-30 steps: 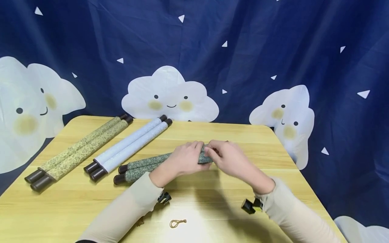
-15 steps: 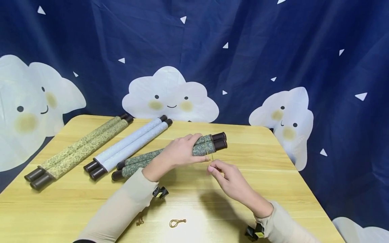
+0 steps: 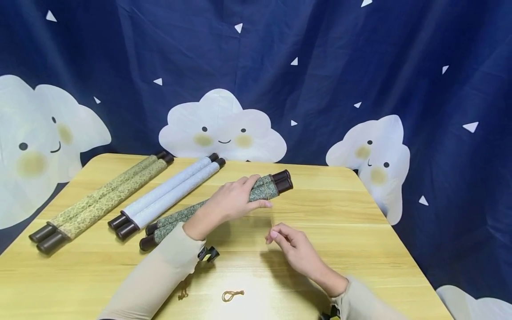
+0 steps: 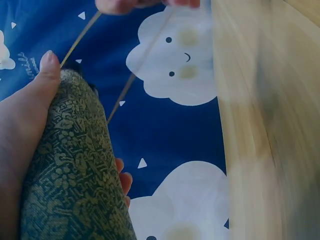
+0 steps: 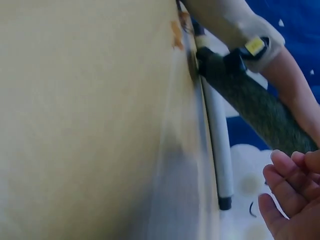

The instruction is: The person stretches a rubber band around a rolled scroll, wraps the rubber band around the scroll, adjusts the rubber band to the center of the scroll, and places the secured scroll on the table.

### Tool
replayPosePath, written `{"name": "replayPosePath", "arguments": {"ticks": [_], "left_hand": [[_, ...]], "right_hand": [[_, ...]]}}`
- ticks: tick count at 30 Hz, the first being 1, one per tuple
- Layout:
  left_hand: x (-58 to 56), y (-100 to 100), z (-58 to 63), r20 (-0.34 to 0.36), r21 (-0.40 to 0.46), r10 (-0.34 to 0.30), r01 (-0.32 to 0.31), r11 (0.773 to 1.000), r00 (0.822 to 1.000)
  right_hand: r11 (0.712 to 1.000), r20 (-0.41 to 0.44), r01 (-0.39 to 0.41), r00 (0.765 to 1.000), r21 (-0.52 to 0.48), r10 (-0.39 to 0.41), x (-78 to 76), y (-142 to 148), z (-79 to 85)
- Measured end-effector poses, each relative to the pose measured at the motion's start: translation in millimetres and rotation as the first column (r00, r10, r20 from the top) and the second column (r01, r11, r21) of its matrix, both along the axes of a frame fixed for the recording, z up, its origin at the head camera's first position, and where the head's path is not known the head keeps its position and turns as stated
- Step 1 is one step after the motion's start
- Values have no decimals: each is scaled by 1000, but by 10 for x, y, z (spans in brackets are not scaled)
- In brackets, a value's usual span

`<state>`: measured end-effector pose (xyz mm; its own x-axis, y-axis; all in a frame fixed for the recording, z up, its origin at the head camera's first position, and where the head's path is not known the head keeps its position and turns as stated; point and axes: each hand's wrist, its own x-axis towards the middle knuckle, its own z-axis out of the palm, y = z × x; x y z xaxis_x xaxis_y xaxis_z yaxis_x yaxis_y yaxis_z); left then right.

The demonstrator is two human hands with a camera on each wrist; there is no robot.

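A green patterned scroll [image 3: 264, 189], rolled into two side-by-side rolls with dark brown end knobs, slants up to the right over the table. My left hand [image 3: 236, 200] grips it near its raised right end, thumb on the near side. Around that end runs a thin tan cord [image 4: 80, 41], stretched out in two strands in the left wrist view. Below and to the right of the scroll, my right hand [image 3: 294, 246] pinches the cord between thumb and fingers. The middle of the scroll is hidden behind my left hand and wrist.
A yellow-green scroll [image 3: 108, 200] and a pale blue scroll [image 3: 172, 191] lie slanted on the left of the wooden table [image 3: 360, 266]. Near the front lie a looped brown cord [image 3: 233, 295] and a small brown cord bundle [image 3: 182, 293]. A navy curtain [image 3: 320, 89] hangs behind.
My right hand has moved from the scroll's end down towards me, drawing the cord out. That end, covered earlier, now shows. My left hand has shifted slightly left, still holding the scroll.
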<state>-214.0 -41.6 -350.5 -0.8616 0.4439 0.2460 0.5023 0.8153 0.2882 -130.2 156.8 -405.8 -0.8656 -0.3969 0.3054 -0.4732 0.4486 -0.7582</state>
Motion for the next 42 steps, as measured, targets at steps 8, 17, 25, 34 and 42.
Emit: {"name": "replayPosePath", "arguments": {"ticks": [8,17,25,34,42], "left_hand": [[-43,-4,-33,-28,16,85,-85,996,996],[-48,3,-77,-18,-26,83,-84,996,996],[-41,61,-132,-34,-74,41,-43,996,999],[-6,107,-153,-37,-68,48,-50,996,998],[-5,78,-117,-33,-57,83,-84,995,996]], "right_hand": [[986,-229,-112,963,122,138,304,-61,0],[996,-561,-93,824,3,79,205,-41,387],[983,-756,-180,639,31,141,90,-190,689],[884,-768,-206,438,420,467,-48,-329,489],[797,-757,-10,304,604,578,7,-358,510]]}}
